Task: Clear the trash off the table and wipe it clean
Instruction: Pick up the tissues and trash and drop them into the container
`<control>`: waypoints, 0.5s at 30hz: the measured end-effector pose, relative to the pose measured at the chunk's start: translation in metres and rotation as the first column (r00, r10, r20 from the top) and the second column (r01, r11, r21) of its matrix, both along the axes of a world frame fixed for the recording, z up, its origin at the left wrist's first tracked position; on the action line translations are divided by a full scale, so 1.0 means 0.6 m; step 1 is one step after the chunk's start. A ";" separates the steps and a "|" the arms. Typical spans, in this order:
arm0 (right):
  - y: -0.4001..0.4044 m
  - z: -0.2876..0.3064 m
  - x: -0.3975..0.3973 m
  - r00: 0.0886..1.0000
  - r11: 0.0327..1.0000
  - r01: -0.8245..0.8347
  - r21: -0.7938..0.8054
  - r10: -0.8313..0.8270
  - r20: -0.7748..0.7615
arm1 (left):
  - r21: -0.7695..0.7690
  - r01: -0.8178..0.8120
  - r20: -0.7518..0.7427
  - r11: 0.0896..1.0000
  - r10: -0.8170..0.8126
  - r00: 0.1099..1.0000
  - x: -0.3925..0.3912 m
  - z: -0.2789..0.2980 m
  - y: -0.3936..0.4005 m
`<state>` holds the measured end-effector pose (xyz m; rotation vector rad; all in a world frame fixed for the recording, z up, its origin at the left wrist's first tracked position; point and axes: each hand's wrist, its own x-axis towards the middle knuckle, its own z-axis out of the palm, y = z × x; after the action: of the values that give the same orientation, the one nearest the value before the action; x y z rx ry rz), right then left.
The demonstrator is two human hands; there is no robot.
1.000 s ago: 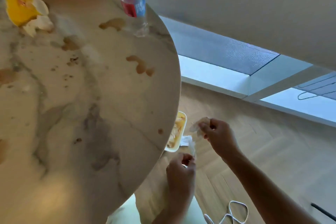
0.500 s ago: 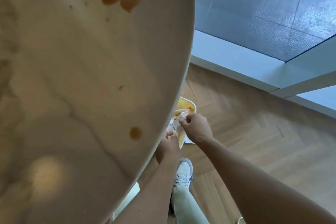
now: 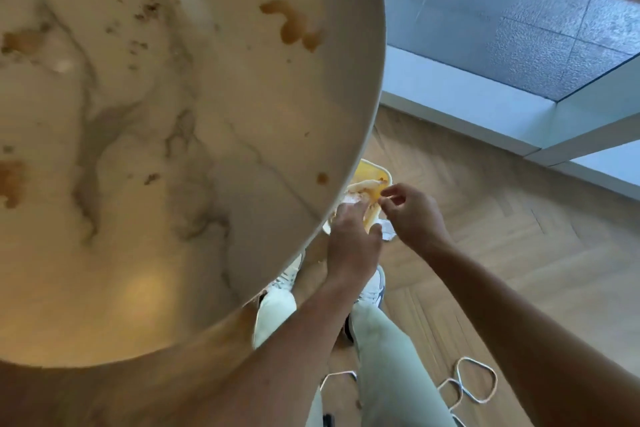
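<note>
We see a stained round table (image 3: 194, 156). Just past its edge, our left hand (image 3: 351, 239) reaches fingers-extended into a yellow bin (image 3: 375, 172); our right hand (image 3: 412, 215) hovers there, loosely curled, empty.

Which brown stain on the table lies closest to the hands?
The small round stain at the table edge, just above the left hand. The big squiggly stain and the left-side blotches sit much farther away.

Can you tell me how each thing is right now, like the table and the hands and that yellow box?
Table: dirty, brown stains.
Yellow box: open, food scraps inside, below the table edge.
Left hand: reaching into the box, fingers straight.
Right hand: fingertips pinched together over the box.
Cord: looped on the floor.
</note>
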<state>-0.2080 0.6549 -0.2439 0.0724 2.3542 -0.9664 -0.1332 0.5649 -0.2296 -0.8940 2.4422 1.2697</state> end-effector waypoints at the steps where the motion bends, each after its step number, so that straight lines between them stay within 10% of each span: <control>1: 0.005 0.035 0.003 1.000 1.000 0.012 -0.015 -0.012 -0.025 | 0.001 0.031 -0.031 1.000 -0.031 0.999 0.006 0.034 0.003; 15: -0.118 0.380 0.097 0.955 0.983 -0.093 -0.156 0.044 -0.293 | -0.206 0.180 -0.310 0.962 -0.238 0.920 0.127 0.365 -0.202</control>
<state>-0.1498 0.5840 -0.0159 -0.2318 2.5049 -1.2061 -0.0573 0.4439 -0.0105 -0.4617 2.8558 1.2270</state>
